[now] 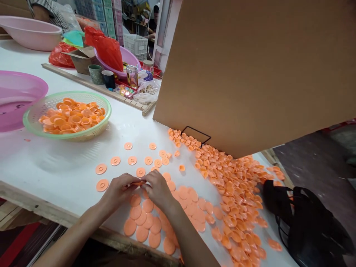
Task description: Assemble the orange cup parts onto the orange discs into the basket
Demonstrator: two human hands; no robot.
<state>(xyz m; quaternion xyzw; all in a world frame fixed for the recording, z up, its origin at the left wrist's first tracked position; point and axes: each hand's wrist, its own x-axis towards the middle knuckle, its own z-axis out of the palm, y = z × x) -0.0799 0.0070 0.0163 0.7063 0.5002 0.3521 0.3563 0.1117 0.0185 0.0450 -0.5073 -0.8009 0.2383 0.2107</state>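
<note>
My left hand (121, 186) and my right hand (156, 185) meet over the white table, fingertips pinched together on an orange plastic disc (137, 183) that they mostly hide. Just beyond them, several flat orange discs with a raised ring (132, 160) lie spaced apart. Under and beside my right forearm is an overlapping spread of smooth orange discs (148, 221). One small orange cup (181, 168) sits alone past my right hand. Farther right spreads a large heap of small orange cups (235, 196).
A green basket (108, 111) of orange cups stands left, against a pink basin (25, 83). A big cardboard box (250, 74) rises behind the heap. A black bag (311, 222) lies at the right edge. Mugs (96, 74) and bags stand behind a wooden strip (91, 85). A person's arm (41, 13) shows far left.
</note>
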